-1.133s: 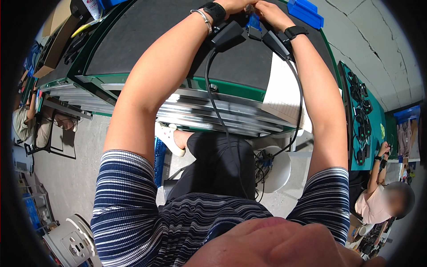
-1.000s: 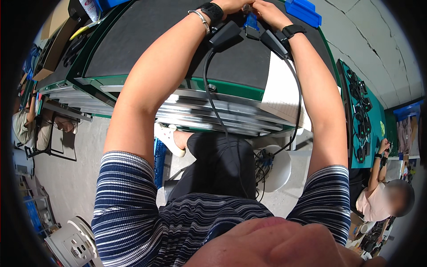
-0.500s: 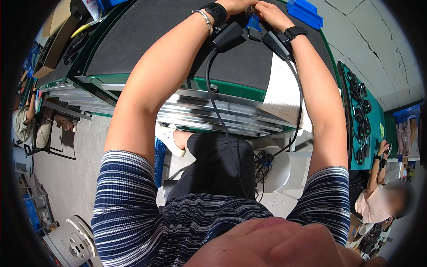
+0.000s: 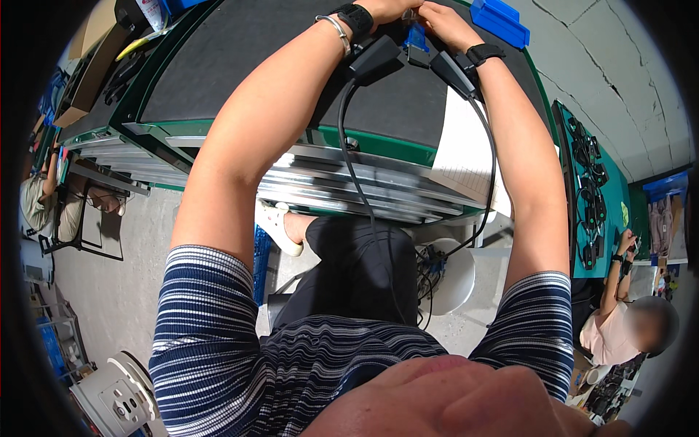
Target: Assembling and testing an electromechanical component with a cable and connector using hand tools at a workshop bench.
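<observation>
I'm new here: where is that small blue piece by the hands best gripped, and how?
Pinch the small blue piece across its long sides, probably coming from the picture's lower side: it is longer than wide, its lower end juts free, and the left hand and right hand crowd its upper end.

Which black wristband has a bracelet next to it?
The left wristband: a silver bracelet circles the arm on its elbow side; the right wristband has none.

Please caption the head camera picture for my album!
Left hand and right hand close together by a blue piece over a dark worktop.
</observation>
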`<move>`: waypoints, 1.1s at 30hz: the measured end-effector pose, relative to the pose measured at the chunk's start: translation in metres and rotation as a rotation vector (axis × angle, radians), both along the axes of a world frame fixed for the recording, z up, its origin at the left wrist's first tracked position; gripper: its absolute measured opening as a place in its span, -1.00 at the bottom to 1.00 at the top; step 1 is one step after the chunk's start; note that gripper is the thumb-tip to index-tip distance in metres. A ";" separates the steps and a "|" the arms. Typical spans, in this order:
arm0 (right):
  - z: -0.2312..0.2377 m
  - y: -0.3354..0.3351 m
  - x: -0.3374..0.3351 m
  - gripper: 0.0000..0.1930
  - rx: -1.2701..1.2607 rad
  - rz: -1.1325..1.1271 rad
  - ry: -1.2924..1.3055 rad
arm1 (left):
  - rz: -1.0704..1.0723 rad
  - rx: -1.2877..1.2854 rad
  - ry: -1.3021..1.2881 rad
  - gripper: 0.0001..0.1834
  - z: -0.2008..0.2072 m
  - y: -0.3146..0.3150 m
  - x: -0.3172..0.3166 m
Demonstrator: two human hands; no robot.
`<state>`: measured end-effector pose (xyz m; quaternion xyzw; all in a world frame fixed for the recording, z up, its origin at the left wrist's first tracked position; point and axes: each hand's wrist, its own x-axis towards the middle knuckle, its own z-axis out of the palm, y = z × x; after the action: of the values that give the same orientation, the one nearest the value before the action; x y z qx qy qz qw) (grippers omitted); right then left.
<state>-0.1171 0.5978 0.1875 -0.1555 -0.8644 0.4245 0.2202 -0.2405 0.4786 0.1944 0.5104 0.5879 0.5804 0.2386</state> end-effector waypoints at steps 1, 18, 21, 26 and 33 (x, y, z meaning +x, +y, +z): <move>0.001 -0.001 0.001 -0.73 0.012 0.005 0.005 | 0.007 0.009 0.004 -0.68 0.000 0.000 0.000; 0.006 -0.006 0.004 -0.69 0.086 -0.018 -0.029 | 0.091 -0.032 0.125 -0.68 0.005 -0.005 0.003; 0.008 -0.008 0.006 -0.69 0.104 -0.038 -0.051 | 0.084 -0.004 0.127 -0.68 0.004 -0.004 0.003; 0.007 -0.008 0.005 -0.69 0.077 -0.029 -0.065 | 0.069 -0.017 0.106 -0.68 0.003 -0.004 0.002; 0.006 -0.007 0.005 -0.69 0.100 -0.018 -0.040 | 0.095 0.003 0.139 -0.69 0.005 -0.005 0.003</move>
<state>-0.1124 0.5912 0.1937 -0.1607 -0.8873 0.3757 0.2140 -0.2374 0.4738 0.1992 0.5212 0.6259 0.5551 0.1686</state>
